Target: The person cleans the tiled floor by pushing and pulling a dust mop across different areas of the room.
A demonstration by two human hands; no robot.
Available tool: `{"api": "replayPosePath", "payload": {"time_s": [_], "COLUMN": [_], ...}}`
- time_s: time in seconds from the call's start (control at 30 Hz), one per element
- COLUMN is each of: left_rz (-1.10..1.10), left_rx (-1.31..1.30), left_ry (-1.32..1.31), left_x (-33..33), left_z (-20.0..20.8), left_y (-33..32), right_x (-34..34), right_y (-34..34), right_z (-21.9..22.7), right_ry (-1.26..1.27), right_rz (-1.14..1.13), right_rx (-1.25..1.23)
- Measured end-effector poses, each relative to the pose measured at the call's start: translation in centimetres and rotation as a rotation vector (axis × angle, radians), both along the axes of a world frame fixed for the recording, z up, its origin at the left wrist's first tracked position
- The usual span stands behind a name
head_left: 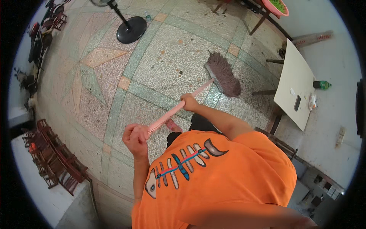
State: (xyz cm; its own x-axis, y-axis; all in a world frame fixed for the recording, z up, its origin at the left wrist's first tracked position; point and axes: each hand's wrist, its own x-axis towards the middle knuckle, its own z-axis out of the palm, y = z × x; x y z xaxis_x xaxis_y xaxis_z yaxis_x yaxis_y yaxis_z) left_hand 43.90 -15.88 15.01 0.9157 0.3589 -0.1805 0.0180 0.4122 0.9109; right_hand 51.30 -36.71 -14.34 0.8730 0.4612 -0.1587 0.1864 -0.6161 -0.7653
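A mop [225,74] with a brownish-purple string head lies against the speckled floor ahead of me and to the right. Its pink handle slants from the head back toward my left side. Around the top end of that handle, my left hand [136,138] is closed. Farther down the shaft my right hand [189,102] grips it too, with the arm reaching across in front of my orange shirt. One of my feet [173,126] shows beneath the handle, partly hidden.
A black fan base [131,29] stands on the floor at far left. To the right is a pale table [293,82] bearing a phone and small items, with a green bottle [322,85] beside it. Wooden chairs [57,156] sit at left. A pink basin [276,7] of greens is at far right.
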Motion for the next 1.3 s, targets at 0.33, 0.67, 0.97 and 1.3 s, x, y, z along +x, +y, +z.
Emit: {"api": "replayPosePath", "payload": {"time_s": [0.33,0.67,0.97,1.3], "left_rz": [0.285,0.641,0.525,0.225], "left_rx": [0.354,1.021,1.023,0.628], "left_ry": [-0.113,-0.362,-0.442,-0.497], "left_x": [-13.3,-22.3,-22.9,-19.6], "left_z": [2.8,4.4,4.5,1.9], "left_y": [11.6,13.8,13.1,6.6], "right_x": [-5.6,-12.0,-14.8,-18.2], "right_y": [20.1,30.6,25.4,9.9], "right_z": [2.1,6.6,7.5,5.3], "right_ry": [-0.058,0.132,0.16,0.254], "right_rz": [0.316,0.918,0.678,0.256], "right_rx": [0.171,-0.036,0.0,-0.04]}}
